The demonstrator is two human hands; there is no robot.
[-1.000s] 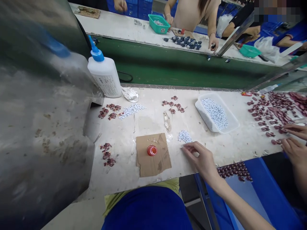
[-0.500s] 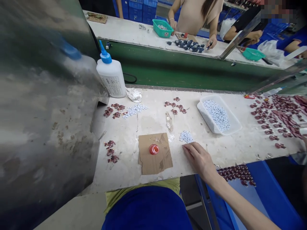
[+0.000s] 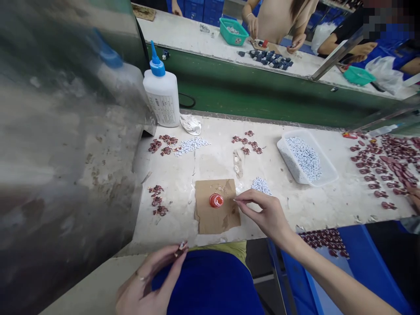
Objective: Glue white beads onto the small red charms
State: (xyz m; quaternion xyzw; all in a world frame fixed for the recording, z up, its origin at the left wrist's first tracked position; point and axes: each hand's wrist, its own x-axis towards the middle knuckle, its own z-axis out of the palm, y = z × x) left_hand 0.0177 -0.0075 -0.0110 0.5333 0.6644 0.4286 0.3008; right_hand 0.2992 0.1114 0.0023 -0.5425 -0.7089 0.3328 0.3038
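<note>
Low in the view, my left hand (image 3: 152, 280) pinches a small dark red piece (image 3: 181, 248) between thumb and fingertips, over my lap. My right hand (image 3: 267, 214) is raised beside the cardboard (image 3: 203, 221), thumb and forefinger pressed together on something too small to make out. On the cardboard sits a small red pot (image 3: 216, 200), just left of the right fingertips. A little heap of white-and-blue bits (image 3: 260, 185) lies behind my right hand. Dark red pieces (image 3: 158, 201) form a short row on the left of the table.
A white glue bottle (image 3: 162, 98) with a blue cap and a crumpled cloth (image 3: 191, 124) stand at the back left. A clear tub (image 3: 330, 175) of small bits is on the right. A metal panel (image 3: 82, 153) borders the left. Across, a person handles dark blue pieces (image 3: 271, 59).
My left hand has come into view with a dark red piece. My right hand has moved left from the small heap to the cardboard's edge. The view has shifted slightly.
</note>
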